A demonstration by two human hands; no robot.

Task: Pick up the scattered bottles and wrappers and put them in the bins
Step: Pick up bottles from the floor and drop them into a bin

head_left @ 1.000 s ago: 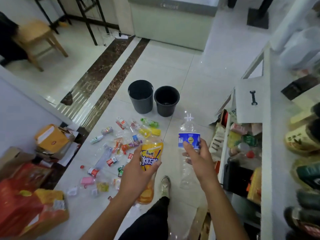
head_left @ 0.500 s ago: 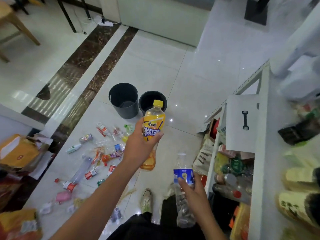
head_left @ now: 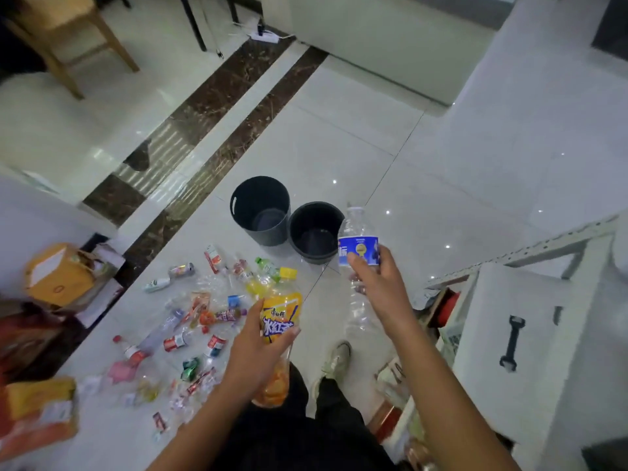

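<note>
Head view, leftmost: a crumpled yellow-orange cardboard box (head_left: 57,273) bearing a white label too blurred to read lies on the glossy white tiled floor (head_left: 339,147), which is crossed by dark brown marble strips. Beside it spreads the litter (head_left: 190,321): clear plastic bottles, several with red-and-white labels, a small metal can (head_left: 181,269), and foil wrappers in pink, green and red. Their print is too small to read.

The left grip (head_left: 253,355), a bare hand, is wrapped around the middle of an orange drink bottle (head_left: 280,317), thumb on one side and fingers on the other. The bottle has a yellow cap, and its yellow label shows the Chinese characters 冰红茶 outlined in blue. It is held upright above the near edge of the litter.

Beyond stand two round black plastic bins, touching side by side: the left bin (head_left: 260,178) with a slot handle in its rim, and the right bin (head_left: 314,203).

The right grip (head_left: 380,287) is closed around a ribbed clear water bottle (head_left: 358,249) just below its blue label, which carries a yellow round emblem and a partly hidden white character. The bottle's neck appears against the right bin's rim.

Rightmost is a white shelf unit (head_left: 543,300) with a black spanner-shaped mark (head_left: 511,345).
</note>
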